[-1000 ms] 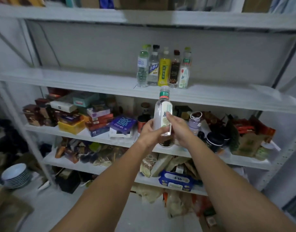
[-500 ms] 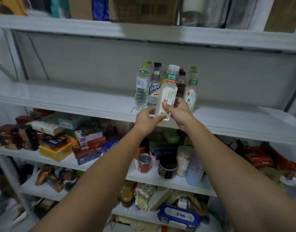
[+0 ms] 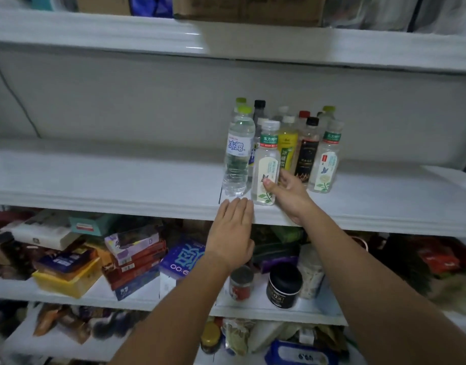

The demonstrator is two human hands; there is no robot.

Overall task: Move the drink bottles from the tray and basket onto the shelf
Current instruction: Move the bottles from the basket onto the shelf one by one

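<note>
**Bottle Stands With the Row on White Shelf**

A clear drink bottle (image 3: 266,164) with a white cap and a green neck band stands upright near the front edge of the white shelf (image 3: 121,185), just in front of a cluster of other bottles; the person's right hand (image 3: 289,196) is beside it, thumb tip on the lower part of the label and fingers reaching relaxed past the bottle's right side, not curled round it. The left hand (image 3: 233,227) is flat and palm down, fingers straight and together, holding nothing; its fingertips are at the shelf's front edge, just left of the bottle's base.

Immediately left stands a water bottle (image 3: 238,156) with a light-green cap and a blue-and-white label; behind and to the right are a yellow bottle (image 3: 287,148) and a dark bottle (image 3: 307,154) with a black cap; at the right end of the row stands a matching clear bottle (image 3: 325,162). On the shelf below sit a black jar (image 3: 283,285), a red can (image 3: 241,284), a yellow box (image 3: 66,280) and stacked cartons.
</note>
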